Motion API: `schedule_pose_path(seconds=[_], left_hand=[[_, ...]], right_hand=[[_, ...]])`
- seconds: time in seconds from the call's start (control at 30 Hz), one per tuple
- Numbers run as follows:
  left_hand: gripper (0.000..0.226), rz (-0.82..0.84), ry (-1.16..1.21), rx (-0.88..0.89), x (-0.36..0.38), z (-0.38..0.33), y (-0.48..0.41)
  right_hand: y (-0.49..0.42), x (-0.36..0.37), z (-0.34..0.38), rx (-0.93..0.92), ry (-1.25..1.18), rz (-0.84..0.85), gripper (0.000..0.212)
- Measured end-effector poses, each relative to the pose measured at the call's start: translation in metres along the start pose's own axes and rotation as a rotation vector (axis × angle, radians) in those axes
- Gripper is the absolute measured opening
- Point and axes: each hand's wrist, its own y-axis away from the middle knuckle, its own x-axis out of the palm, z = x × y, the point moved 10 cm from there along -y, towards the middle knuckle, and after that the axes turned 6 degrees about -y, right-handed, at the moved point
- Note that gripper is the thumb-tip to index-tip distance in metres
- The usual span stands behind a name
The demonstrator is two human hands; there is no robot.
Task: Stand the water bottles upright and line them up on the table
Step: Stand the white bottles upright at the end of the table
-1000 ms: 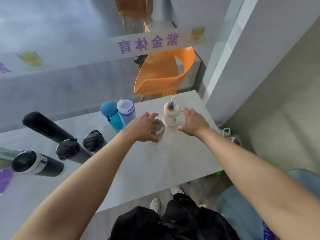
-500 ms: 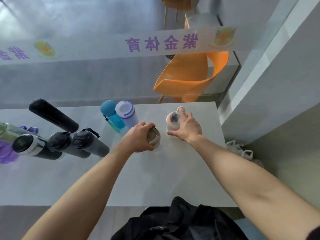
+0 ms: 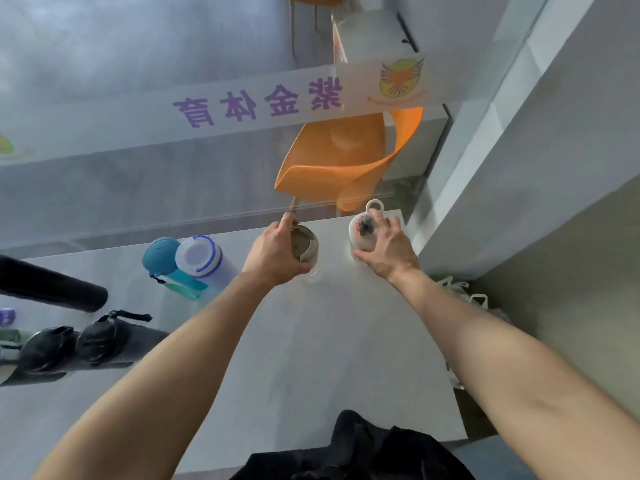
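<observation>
Both bottles have slid toward the bench's point(image 3: 346, 341) far edge: my left fingers point(image 3: 287, 225) wrap the steel bottle point(image 3: 304, 244), right fingers point(image 3: 381, 220) clasp the white bottle point(image 3: 360, 233) (both upright), joining the blue pair's row.

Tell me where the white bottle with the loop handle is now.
In the head view, the white bottle stands at the table's far right corner, gripped by the right hand.

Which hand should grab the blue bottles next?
Probably the left hand: the blue bottle and blue-rimmed bottle stand just left of it. The right hand is farther.
</observation>
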Motion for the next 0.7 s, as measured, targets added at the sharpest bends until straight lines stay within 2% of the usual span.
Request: schedule_pose_path(seconds=[0.33, 0.7], left_hand=[[0.089, 0.0, 0.1, -0.018, 0.016, -0.053, -0.074], [0.089, 0.001, 0.107, 0.007, 0.021, -0.066, -0.09]], right_hand=[[-0.039, -0.023, -0.044, 0.051, -0.156, -0.005, 0.104], [-0.043, -0.019, -0.051, 0.046, -0.195, 0.0, 0.107]])
